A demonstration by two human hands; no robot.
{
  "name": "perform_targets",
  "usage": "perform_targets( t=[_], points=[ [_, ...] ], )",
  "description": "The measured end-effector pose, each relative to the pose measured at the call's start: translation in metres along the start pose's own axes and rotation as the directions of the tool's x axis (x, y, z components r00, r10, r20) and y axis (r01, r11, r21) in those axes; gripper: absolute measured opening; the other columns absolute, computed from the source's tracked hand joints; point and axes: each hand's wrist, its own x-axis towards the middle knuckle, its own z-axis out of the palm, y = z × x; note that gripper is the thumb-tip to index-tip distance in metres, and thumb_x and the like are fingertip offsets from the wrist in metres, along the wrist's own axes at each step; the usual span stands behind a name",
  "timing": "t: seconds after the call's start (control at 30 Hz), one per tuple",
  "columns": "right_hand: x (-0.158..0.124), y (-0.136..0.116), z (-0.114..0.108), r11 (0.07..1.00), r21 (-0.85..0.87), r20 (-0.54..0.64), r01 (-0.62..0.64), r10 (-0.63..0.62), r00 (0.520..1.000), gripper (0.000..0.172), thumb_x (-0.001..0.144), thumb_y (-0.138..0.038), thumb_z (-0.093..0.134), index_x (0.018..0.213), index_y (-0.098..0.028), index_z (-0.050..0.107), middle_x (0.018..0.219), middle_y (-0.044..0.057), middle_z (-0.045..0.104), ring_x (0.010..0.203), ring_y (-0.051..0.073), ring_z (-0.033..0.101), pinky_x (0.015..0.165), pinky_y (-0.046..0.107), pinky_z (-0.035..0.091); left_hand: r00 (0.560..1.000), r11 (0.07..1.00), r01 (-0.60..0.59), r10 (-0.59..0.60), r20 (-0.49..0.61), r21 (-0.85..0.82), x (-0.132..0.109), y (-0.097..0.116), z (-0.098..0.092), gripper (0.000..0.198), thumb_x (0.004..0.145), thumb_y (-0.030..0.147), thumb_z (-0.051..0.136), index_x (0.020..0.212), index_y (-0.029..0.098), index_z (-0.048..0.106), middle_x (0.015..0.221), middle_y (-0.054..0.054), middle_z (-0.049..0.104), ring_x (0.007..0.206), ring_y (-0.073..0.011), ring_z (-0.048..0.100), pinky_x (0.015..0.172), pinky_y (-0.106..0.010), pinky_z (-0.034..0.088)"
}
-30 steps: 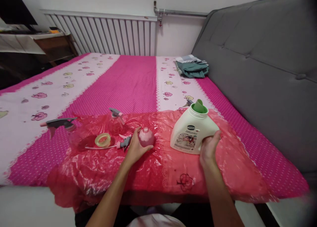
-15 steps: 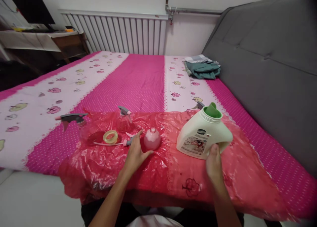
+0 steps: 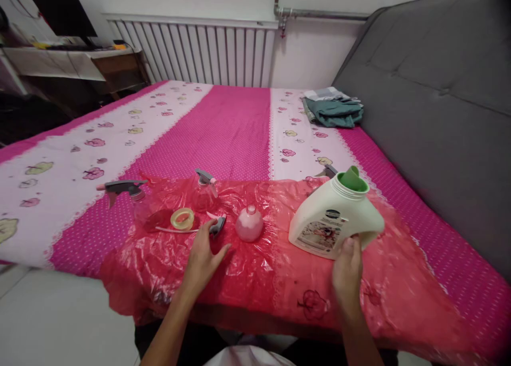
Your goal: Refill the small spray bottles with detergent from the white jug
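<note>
My right hand point(image 3: 348, 265) grips the handle of a white detergent jug point(image 3: 319, 222), whose open mouth shows a green pouring spout point(image 3: 353, 180). The jug leans a little. My left hand point(image 3: 203, 257) is open, thumb apart from the fingers, beside a grey and pink spray trigger head point(image 3: 217, 226) with a long pale tube lying to its left. Whether the fingertips touch the trigger head is hard to tell. Between the hands a round pink bottle point(image 3: 249, 226) stands upright without a cap, some pale content visible inside.
Red plastic sheeting point(image 3: 247, 281) covers the bed's near edge. On it are a spray bottle point(image 3: 205, 193), another sprayer point(image 3: 131, 193) at left and a yellowish tape roll point(image 3: 182, 218). Behind the jug a grey trigger point(image 3: 330, 170) peeks out. Folded clothes point(image 3: 333, 110) lie by the grey headboard point(image 3: 431, 100).
My left hand has drawn left, away from the round bottle and over towards the trigger head's tube. The right hand still holds the jug. The whole view has shifted slightly.
</note>
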Motion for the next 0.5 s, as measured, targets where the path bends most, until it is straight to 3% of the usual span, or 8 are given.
perform_targets(
  t=[0.2,0.3,0.37,0.5],
  points=[
    [-0.015,-0.002,0.001,0.998,-0.06,-0.024,0.019,-0.021,0.999,0.097,0.096,-0.08,0.037,0.158,-0.005,0.04,0.161,0.021,0.032,0.152,0.033,0.033,0.13,0.053,0.024,1.0,1.0,-0.008,0.008,0.006,0.004,0.004,0.005,0.001,0.045,0.094,0.033,0.064,0.135,0.025,0.049,0.131,-0.011,0.064,0.122,-0.0292,0.064,0.11,-0.049,0.051],
    [-0.039,-0.006,0.005,0.99,-0.065,-0.088,0.125,-0.13,0.988,0.085,0.102,-0.066,0.043,0.163,-0.008,0.032,0.163,0.021,0.028,0.155,0.031,0.027,0.13,0.054,0.021,1.0,1.0,-0.008,0.008,0.03,0.015,0.004,0.004,-0.001,0.039,0.098,0.032,0.059,0.135,0.024,0.05,0.128,-0.01,0.064,0.119,-0.0277,0.065,0.108,-0.047,0.052],
    [-0.059,-0.01,0.012,0.972,-0.033,-0.104,0.231,-0.234,0.967,0.078,0.103,-0.054,0.05,0.164,-0.011,0.028,0.16,0.021,0.031,0.152,0.029,0.033,0.129,0.053,0.026,1.0,0.999,-0.011,0.01,0.024,0.038,0.004,0.002,-0.003,0.037,0.099,0.031,0.056,0.135,0.024,0.05,0.127,-0.01,0.065,0.117,-0.0274,0.066,0.107,-0.047,0.052],
    [-0.081,-0.024,0.038,0.95,-0.028,0.114,0.311,-0.307,0.945,0.062,0.099,-0.046,0.057,0.152,-0.016,0.046,0.146,0.017,0.048,0.138,0.029,0.048,0.122,0.052,0.036,0.998,0.986,-0.061,0.064,-0.011,0.157,0.006,-0.008,-0.01,0.031,0.1,0.03,0.051,0.13,0.022,0.054,0.125,-0.011,0.065,0.119,-0.0295,0.064,0.108,-0.05,0.052]
  ],
)
